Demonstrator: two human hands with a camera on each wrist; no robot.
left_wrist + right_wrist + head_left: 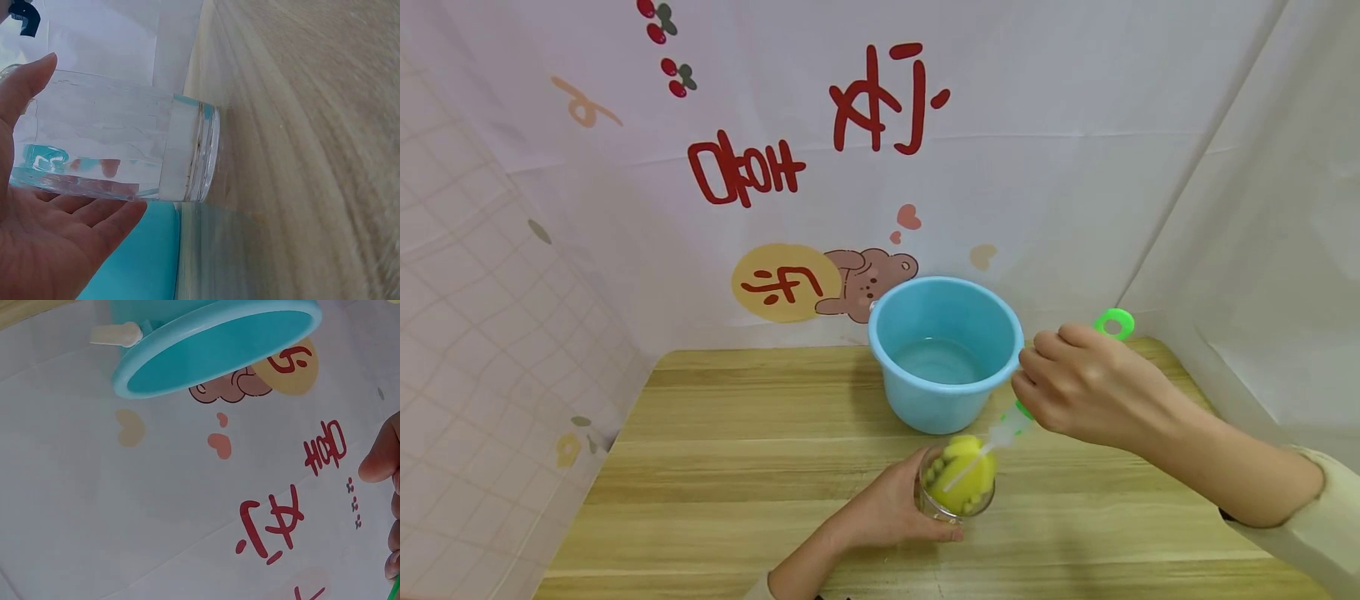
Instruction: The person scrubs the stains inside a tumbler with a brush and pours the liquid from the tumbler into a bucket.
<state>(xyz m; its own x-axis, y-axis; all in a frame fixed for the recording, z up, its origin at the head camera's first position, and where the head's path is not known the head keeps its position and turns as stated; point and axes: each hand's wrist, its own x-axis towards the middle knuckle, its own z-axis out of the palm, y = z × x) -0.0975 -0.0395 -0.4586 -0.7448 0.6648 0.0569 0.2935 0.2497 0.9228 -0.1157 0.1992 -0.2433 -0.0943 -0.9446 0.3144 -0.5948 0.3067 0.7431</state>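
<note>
My left hand (887,504) grips a clear drinking glass (106,131) round its side, with the thumb on one side and the fingers on the other. The glass stands mouth up, its base close to the wooden tabletop. My right hand (1075,379) holds a bottle brush by its white and green handle, whose green ring end (1115,323) sticks out past the fist. The brush's yellow sponge head (966,477) sits at the glass mouth, blurred. In the right wrist view only the thumb (382,453) and some fingertips show, at the right edge.
A light blue bucket (946,408) with shallow water in it stands on the wooden table (737,467), behind the glass. White printed cloth (1037,183) hangs behind the table and at both sides.
</note>
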